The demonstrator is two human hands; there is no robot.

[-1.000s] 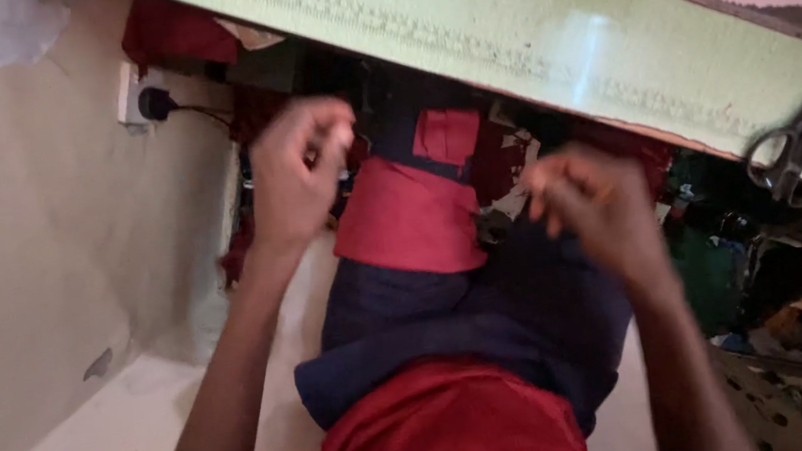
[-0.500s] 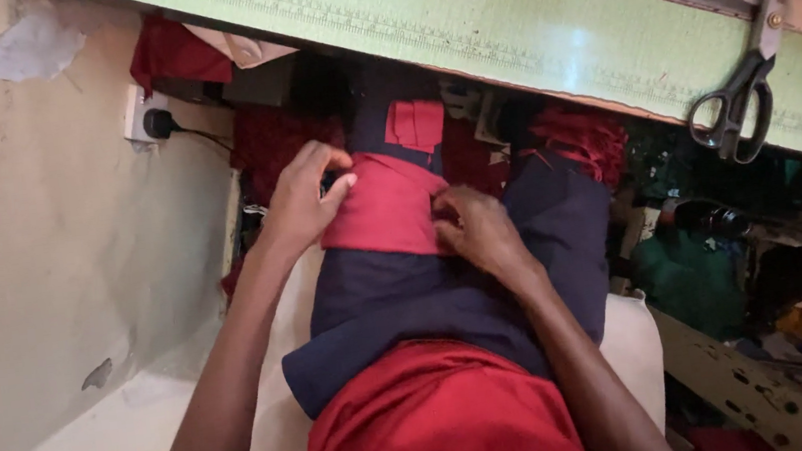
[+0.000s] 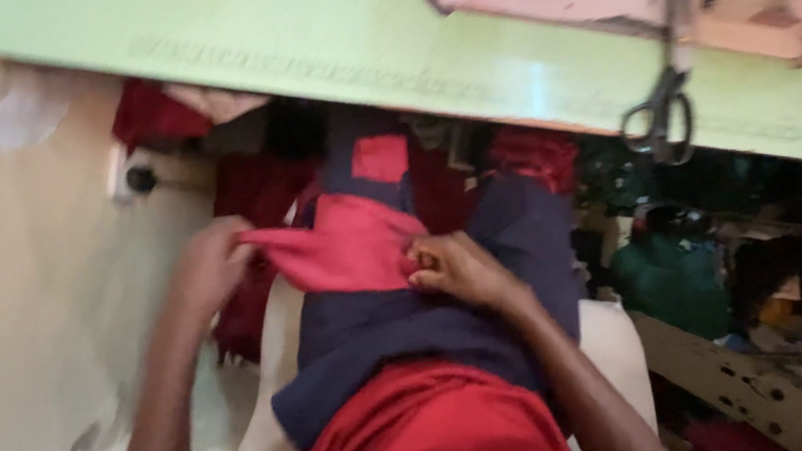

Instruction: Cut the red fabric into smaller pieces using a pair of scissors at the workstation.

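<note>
Head view: both hands, left (image 3: 208, 268) and right (image 3: 453, 268), pinch red cloth (image 3: 349, 252) below table edge (image 3: 303, 70).

Tailoring workshop, scissors (image 3: 659, 120), green sewing table (image 3: 301, 55)

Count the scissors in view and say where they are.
1: the scissors lie on the green table, handles hanging over its near edge, right of both hands. Others may be hidden in the clutter beneath.

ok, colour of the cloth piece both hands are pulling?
Red cloth piece, lying on navy fabric; head view.
</note>
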